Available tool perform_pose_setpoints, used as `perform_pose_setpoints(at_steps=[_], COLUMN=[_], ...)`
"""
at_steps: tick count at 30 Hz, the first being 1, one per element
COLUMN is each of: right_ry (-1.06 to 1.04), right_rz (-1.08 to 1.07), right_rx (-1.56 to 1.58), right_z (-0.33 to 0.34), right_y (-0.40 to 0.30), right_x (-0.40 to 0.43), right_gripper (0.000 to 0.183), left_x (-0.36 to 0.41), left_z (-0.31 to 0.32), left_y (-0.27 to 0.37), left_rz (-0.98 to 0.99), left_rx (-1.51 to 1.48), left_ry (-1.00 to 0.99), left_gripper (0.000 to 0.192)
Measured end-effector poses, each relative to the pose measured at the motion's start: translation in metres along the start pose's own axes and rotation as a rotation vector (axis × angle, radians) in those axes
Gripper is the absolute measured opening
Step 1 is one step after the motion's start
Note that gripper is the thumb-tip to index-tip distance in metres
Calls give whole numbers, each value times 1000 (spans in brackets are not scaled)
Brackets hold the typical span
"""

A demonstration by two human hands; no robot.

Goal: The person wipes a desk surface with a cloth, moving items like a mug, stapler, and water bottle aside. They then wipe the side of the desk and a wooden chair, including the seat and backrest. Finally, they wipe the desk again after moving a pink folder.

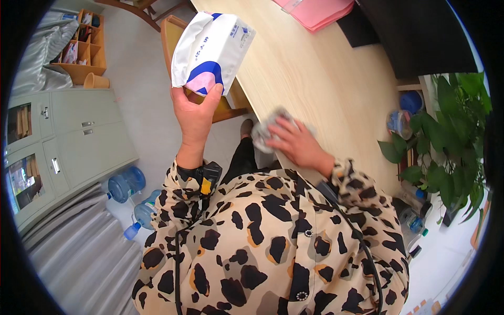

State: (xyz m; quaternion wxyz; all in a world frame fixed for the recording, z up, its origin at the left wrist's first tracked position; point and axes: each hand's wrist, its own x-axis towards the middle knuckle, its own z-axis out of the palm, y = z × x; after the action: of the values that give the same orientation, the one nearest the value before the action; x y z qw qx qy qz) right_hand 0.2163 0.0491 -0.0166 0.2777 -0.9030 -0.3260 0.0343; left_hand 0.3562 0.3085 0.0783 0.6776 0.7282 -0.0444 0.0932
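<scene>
My left hand (pixel 195 114) grips one end of a white and blue soft pack of tissues (pixel 214 51). The pack is raised in the air, over the floor and a wooden chair (pixel 230 112), left of the desk edge. My right hand (pixel 295 139) presses on a crumpled grey cloth (pixel 263 136) at the near edge of the pale wooden desk (pixel 311 78). Part of the cloth overhangs that edge. Both the cloth and the right hand's fingers are blurred.
Pink folders (pixel 317 13) and a black monitor (pixel 425 35) stand at the desk's far side. A leafy potted plant (pixel 445 134) hangs over the right. Left are a grey metal cabinet (pixel 86 138), large blue water bottles (pixel 126 184) and a wooden shelf box (pixel 88 47).
</scene>
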Motion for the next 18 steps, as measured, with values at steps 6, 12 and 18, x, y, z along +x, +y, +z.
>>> perform_pose_setpoints(at_steps=[6, 12, 18], right_ry=[4, 415, 317], right_rz=[434, 816, 663], right_rx=[-257, -328, -308], right_z=[-31, -8, 26], right_y=[28, 48, -102], right_x=[-95, -45, -96], right_gripper=[51, 46, 46], left_x=[-33, -48, -19], left_z=[18, 50, 55], left_y=[-15, -29, -31], left_rz=[-98, -37, -19], left_rx=[129, 315, 221], left_ry=[-154, -458, -545], left_gripper=[78, 86, 85])
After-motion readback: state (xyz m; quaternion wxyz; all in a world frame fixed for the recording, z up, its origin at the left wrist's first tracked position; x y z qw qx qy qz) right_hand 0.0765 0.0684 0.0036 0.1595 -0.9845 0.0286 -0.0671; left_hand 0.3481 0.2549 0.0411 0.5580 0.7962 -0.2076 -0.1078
